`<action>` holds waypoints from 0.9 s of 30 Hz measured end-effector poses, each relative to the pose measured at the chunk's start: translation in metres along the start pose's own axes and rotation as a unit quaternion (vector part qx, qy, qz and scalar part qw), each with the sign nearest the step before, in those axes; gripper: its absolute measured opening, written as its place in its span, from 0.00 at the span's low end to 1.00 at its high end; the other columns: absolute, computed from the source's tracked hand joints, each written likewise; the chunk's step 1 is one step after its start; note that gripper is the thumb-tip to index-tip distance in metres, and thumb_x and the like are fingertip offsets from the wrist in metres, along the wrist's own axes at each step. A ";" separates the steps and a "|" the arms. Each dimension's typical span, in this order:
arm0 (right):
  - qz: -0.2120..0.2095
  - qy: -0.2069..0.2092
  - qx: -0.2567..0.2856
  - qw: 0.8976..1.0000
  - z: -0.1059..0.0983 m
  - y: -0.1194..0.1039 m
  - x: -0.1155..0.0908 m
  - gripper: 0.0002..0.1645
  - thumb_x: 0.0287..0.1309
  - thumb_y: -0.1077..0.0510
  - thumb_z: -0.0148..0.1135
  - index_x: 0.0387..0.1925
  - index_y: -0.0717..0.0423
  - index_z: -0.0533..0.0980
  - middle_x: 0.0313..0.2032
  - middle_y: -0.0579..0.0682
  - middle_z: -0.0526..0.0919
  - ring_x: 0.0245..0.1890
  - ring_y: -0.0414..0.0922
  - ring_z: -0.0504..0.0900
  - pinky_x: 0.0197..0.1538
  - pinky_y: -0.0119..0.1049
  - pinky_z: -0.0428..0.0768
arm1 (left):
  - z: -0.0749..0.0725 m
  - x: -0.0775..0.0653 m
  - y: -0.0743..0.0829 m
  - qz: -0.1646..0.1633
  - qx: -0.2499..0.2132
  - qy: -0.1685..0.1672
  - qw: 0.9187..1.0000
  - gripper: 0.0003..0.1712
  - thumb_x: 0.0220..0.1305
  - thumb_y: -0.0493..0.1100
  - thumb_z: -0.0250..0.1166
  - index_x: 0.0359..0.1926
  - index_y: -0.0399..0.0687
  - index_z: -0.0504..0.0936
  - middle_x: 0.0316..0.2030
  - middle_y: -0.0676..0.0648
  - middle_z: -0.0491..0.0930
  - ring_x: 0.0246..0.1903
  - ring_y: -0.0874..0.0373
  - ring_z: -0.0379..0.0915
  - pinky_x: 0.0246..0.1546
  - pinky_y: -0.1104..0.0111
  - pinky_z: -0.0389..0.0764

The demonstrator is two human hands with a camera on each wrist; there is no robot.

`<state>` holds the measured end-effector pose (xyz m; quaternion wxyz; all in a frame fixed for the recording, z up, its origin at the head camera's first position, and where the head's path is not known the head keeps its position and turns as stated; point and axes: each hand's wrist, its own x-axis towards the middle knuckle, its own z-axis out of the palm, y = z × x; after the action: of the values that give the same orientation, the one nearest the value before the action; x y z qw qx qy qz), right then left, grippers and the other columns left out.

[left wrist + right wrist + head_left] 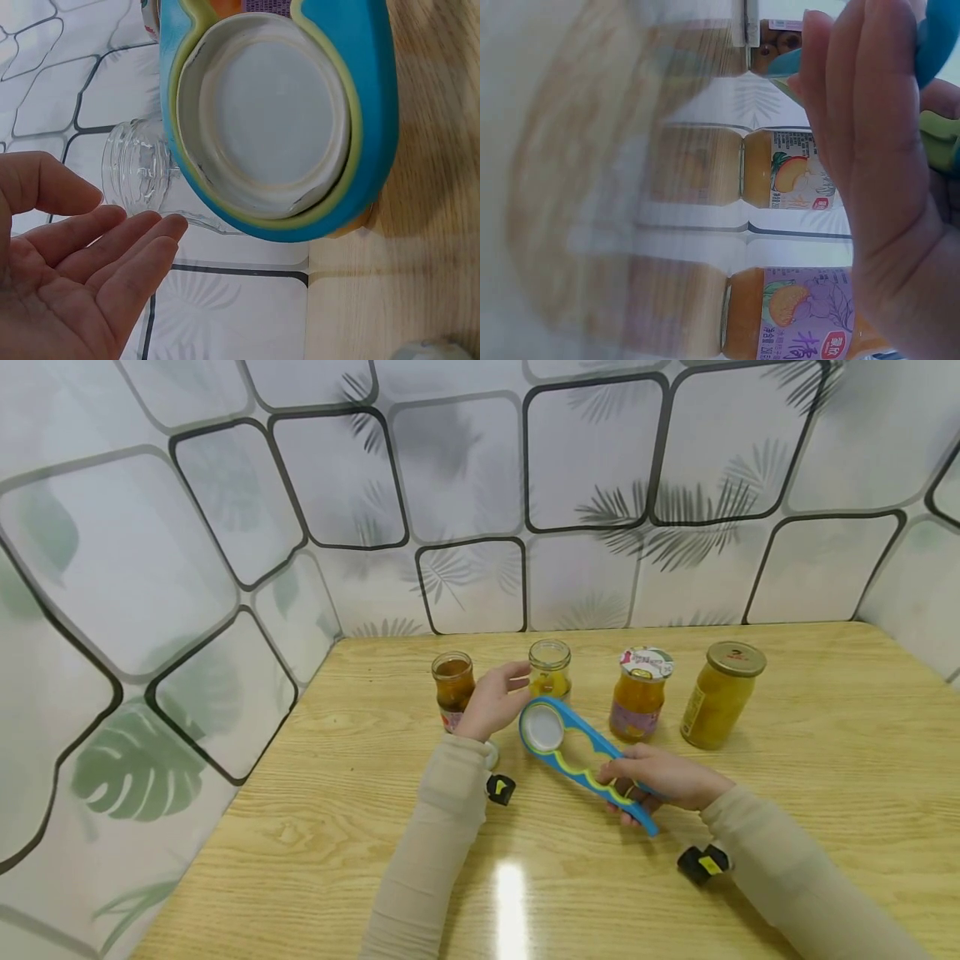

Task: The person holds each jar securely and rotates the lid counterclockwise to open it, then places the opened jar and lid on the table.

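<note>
My right hand [663, 777] grips the handles of a blue and lime-green jar opener [573, 714]. A white-lined jar lid [274, 112] sits in the opener's ring, its inside facing up. The ring is raised over the table, close to my left hand [491, 702]. That hand has its fingers loosely extended and holds nothing. Its fingertips are right by the neck of an uncapped glass jar [551, 670] with yellow fruit in it. Left of the hand stands another uncapped jar [452, 681], with brownish contents, partly hidden by the hand.
A jar with a patterned white lid and purple label [636, 702] stands right of the opener. Farther right is a taller jar with a gold lid [723, 693]. A small pale lid [492, 755] lies beside my left wrist. A patterned wall [472, 468] backs the wooden table [337, 793].
</note>
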<state>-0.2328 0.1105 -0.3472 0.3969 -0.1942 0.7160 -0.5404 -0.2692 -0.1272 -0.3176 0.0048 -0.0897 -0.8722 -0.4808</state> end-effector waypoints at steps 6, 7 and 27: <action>0.015 0.001 0.000 1.000 0.000 0.001 0.001 0.21 0.61 0.54 0.46 0.41 0.72 0.68 0.27 0.60 0.79 0.21 0.47 0.79 0.23 0.38 0.78 | 0.000 -0.001 0.002 -0.006 -0.005 -0.005 1.000 0.25 0.59 0.34 0.52 0.59 0.41 0.66 0.55 0.43 0.68 0.52 0.53 0.67 0.49 0.64 0.70; 0.015 -0.001 0.001 1.000 0.000 0.001 0.001 0.21 0.61 0.54 0.46 0.41 0.72 0.68 0.26 0.60 0.79 0.21 0.47 0.79 0.23 0.38 0.78 | 0.000 -0.001 0.003 -0.006 -0.005 -0.006 1.000 0.25 0.60 0.34 0.52 0.59 0.40 0.65 0.56 0.43 0.68 0.53 0.53 0.66 0.49 0.64 0.70; 0.009 -0.015 0.005 1.000 -0.001 0.002 0.001 0.19 0.61 0.55 0.44 0.38 0.70 0.69 0.23 0.56 0.78 0.24 0.50 0.80 0.22 0.33 0.76 | 0.000 -0.002 0.002 -0.012 -0.005 -0.008 1.000 0.26 0.59 0.35 0.51 0.60 0.42 0.65 0.57 0.45 0.67 0.53 0.54 0.66 0.48 0.64 0.71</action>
<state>-0.2339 0.1111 -0.3496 0.4139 -0.1941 0.7091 -0.5368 -0.2669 -0.1264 -0.3165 -0.0086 -0.0832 -0.8709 -0.4843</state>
